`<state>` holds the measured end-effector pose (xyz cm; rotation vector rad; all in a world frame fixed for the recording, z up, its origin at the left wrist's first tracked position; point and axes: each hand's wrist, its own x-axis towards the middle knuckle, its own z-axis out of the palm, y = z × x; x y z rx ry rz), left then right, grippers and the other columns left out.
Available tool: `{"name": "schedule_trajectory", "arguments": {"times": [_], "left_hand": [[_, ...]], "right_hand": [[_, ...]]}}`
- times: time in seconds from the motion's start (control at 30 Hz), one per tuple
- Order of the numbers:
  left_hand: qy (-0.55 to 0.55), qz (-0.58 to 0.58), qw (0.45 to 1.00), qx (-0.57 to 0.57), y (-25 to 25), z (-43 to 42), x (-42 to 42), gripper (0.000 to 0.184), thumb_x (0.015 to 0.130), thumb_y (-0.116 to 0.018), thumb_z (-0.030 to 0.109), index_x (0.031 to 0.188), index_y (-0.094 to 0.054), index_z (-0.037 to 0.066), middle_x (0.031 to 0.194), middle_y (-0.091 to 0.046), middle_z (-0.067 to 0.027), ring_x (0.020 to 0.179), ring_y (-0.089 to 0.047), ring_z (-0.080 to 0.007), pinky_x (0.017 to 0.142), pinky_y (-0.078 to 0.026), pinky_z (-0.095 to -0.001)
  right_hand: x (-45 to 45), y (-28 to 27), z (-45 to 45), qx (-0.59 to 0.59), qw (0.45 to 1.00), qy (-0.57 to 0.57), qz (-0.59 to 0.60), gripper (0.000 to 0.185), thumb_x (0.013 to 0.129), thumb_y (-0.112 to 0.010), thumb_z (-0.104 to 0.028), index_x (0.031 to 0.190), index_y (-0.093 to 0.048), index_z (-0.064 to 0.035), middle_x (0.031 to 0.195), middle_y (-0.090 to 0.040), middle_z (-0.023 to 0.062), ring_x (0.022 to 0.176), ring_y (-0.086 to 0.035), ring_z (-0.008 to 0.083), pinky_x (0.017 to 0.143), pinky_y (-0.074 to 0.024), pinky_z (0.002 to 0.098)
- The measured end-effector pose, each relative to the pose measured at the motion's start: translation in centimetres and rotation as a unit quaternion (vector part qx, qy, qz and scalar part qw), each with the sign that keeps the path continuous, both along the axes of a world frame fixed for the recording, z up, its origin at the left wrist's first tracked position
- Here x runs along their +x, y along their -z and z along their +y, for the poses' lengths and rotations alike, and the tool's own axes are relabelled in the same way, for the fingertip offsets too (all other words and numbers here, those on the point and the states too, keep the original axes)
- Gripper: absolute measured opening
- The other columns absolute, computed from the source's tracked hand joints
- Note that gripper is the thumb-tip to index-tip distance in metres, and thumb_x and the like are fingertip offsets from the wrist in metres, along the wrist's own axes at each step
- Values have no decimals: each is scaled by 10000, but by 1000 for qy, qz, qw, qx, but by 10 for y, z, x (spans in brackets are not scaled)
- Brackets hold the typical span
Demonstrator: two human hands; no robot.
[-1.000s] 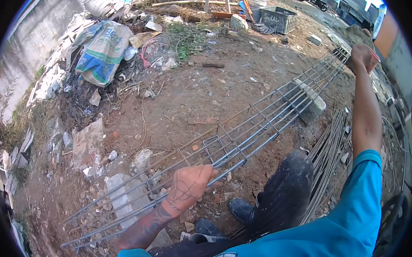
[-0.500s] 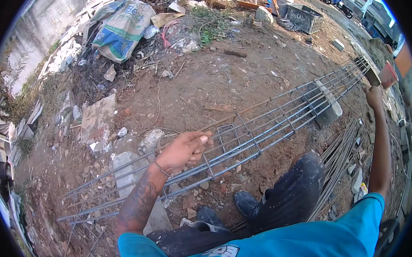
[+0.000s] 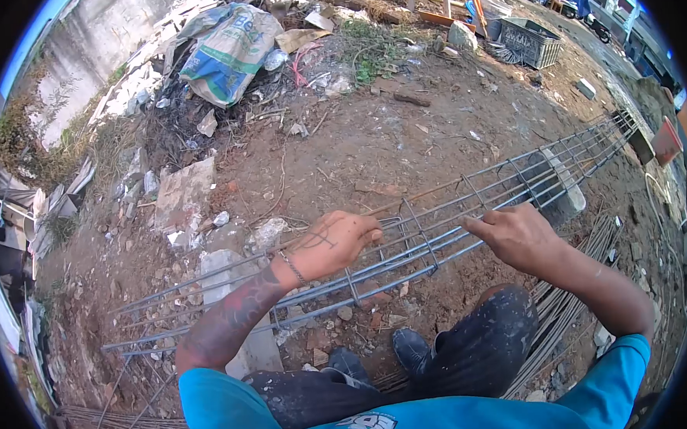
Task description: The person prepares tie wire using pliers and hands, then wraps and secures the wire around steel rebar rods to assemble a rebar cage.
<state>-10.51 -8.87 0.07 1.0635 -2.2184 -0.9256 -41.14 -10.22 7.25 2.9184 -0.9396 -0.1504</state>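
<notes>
Rebar cage (image 3: 433,270): slants from lower left to upper right. Left hand (image 3: 331,243), centre: fingers curled at the upper bars; grip unconfirmed. Right hand (image 3: 522,238), right of centre: fingers bent beside the bars; contact unclear. Judged step: two-handed positioning at mid-cage. Any adjustment calls for confirmed finger placement.

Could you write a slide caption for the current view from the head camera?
Two bare hands at a long steel rebar cage above rubble-strewn ground.
</notes>
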Motion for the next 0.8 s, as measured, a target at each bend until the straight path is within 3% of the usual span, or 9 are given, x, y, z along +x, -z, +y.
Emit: {"name": "schedule_trajectory", "arguments": {"times": [0.07, 0.13, 0.2, 0.27, 0.3, 0.47, 0.53, 0.63, 0.8], "left_hand": [[37, -261, 916, -303, -13, 8, -4, 225, 816, -565, 116, 1030, -599, 53, 652, -513, -47, 609, -573, -160, 496, -446, -299], [69, -244, 899, -356, -13, 8, -1, 260, 734, -587, 106, 989, -610, 60, 648, -504, -33, 584, -560, -195, 484, -443, -309], [111, -213, 847, -475, -14, 8, 8, 261, 726, -601, 104, 982, -589, 57, 695, -521, -37, 567, -553, -211, 464, -425, -303], [58, -229, 832, -503, -21, 0, 6, 252, 738, -607, 111, 984, -586, 59, 696, -507, -39, 572, -545, -217, 473, -423, -306], [3, -239, 816, -526, -24, -3, 2, 245, 749, -614, 118, 985, -583, 61, 697, -493, -41, 576, -537, -222, 483, -420, -309], [-154, -153, 909, -356, -44, -19, -24, 148, 852, -573, 145, 933, -623, 32, 701, -494, -96, 668, -521, -242, 643, -430, -376], [-110, 87, 985, 100, -52, -24, -19, 158, 877, -549, 140, 950, -617, 17, 782, -550, -140, 735, -546, -298, 681, -424, -394], [-190, 18, 971, -144, -37, -31, -8, 156, 898, -537, 145, 950, -619, 22, 808, -574, -135, 745, -563, -303, 665, -428, -376], [-318, 8, 887, -335, 14, -49, -21, 182, 940, -500, 166, 965, -618, 30, 684, -517, -56, 611, -505, -174, 559, -390, -292]], "right_hand": [[6, -4, -3, 78, 995, 42, 48, 346, 772, -576, -76, 1115, -604, -43, 730, -630, 130, 799, -659, 253, 642, -525, 346], [-1, -2, -28, 317, 935, -150, -51, 312, 851, -555, -124, 1152, -620, -73, 746, -643, 125, 819, -671, 237, 645, -535, 343], [2, -31, -44, 440, 890, -113, -35, 297, 904, -544, -189, 1170, -624, -87, 721, -644, 95, 722, -657, 188, 614, -511, 330], [5, -57, -59, 623, 774, 106, 31, 294, 911, -571, -216, 1151, -629, -56, 644, -586, 27, 551, -523, 107, 523, -418, 291], [4, -56, -69, 596, 796, 103, 34, 293, 914, -569, -232, 1131, -638, -47, 621, -542, 9, 530, -441, 92, 530, -388, 286], [24, -104, -100, 72, 997, 12, -3, 195, 901, -522, -175, 935, -676, -61, 766, -676, 81, 714, -641, 236, 710, -478, 391], [30, -107, -117, -110, 987, -113, -21, 185, 900, -521, -162, 869, -675, -65, 798, -678, 87, 757, -644, 252, 731, -478, 395], [37, -119, -119, 42, 993, -82, -73, 171, 893, -547, -185, 884, -678, -76, 818, -671, 83, 828, -635, 247, 826, -448, 406], [78, -90, -140, -103, 993, -37, -36, 201, 875, -586, -195, 1026, -637, -73, 974, -637, 82, 1090, -539, 220, 959, -366, 435]]}}
